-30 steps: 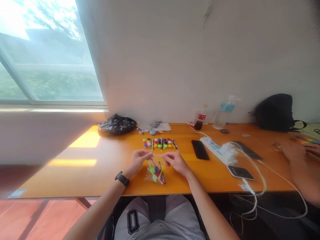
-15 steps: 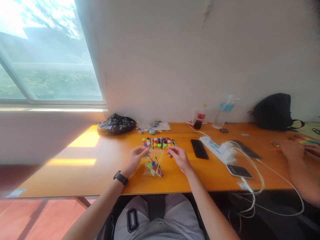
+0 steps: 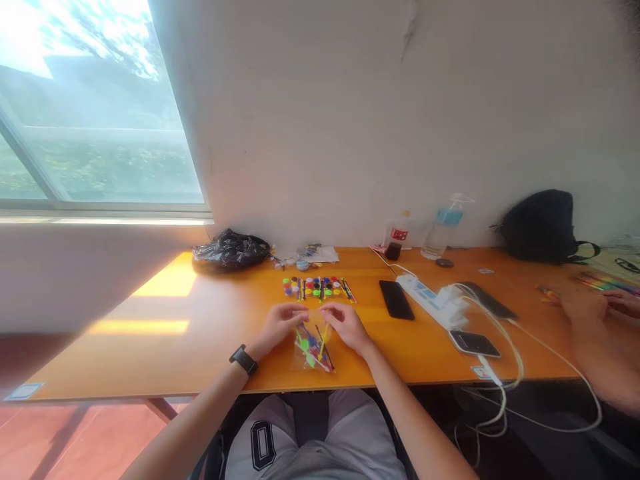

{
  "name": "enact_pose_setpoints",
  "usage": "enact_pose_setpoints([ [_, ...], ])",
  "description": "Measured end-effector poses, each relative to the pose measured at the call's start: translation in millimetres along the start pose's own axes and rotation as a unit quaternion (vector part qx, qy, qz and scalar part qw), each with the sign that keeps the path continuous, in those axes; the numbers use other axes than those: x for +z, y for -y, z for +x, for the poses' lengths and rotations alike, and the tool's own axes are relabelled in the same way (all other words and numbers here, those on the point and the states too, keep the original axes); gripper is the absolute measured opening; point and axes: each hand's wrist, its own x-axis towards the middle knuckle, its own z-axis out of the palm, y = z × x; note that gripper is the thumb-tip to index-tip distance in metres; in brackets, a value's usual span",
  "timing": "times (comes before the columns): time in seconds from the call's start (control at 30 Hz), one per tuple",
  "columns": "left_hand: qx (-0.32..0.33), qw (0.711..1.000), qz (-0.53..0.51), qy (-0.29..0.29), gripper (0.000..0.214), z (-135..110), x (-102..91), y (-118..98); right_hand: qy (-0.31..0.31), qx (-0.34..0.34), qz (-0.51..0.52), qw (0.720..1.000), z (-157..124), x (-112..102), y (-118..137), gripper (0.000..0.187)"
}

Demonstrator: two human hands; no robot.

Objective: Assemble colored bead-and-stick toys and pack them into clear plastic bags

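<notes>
From my remote view, head camera looking down at an orange table (image 3: pixel 200 347). A small clear bag (image 3: pixel 313 352) of coloured sticks and bits lies flat near the front edge, right before the person. The left hand (image 3: pixel 280 328) and right hand (image 3: pixel 349 328) meet over its top edge, fingertips nearly touching each other; thumb and forefinger of each look pinched onto the bag's mouth, other fingers curled loosely (the exact grip is too small to be sure of). I judge the step in hand to be work on the bag's opening, which calls for a light, even pinch on thin film. Just beyond the hands lies a row of coloured caps (image 3: pixel 317 288), apart from the bag. To the right sit a phone (image 3: pixel 396 299), a power strip (image 3: pixel 430 297) and trailing cables. A co-worker's hand (image 3: pixel 580 303) rests far right, well apart. Nothing blocks the hands.
</notes>
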Motion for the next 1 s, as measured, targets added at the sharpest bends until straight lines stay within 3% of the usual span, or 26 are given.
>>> enact_pose_setpoints([
  [0.13, 0.008, 1.000, 0.003, -0.022, 0.040, 1.2, -2.0, 3.7, 0.020, 0.001, 0.015, 1.000, -3.9, 0.6, 4.3, 0.029],
  [0.37, -0.010, 1.000, -0.009, -0.025, 0.037, -0.1, -4.5, 0.6, 0.003, 0.059, 0.104, 0.993, -3.7, -1.3, 10.8, 0.022],
  [0.67, -0.017, 0.999, 0.006, -0.042, 0.023, 2.2, -6.2, 4.8, -0.006, 0.043, 0.103, 0.994, -2.5, -1.3, 11.8, 0.022],
  [1.0, -0.005, 1.000, 0.027, -0.003, 0.049, 0.3, 1.3, -2.4, -0.011, 0.034, 0.087, 0.996, -1.5, -1.2, 8.5, 0.018],
])
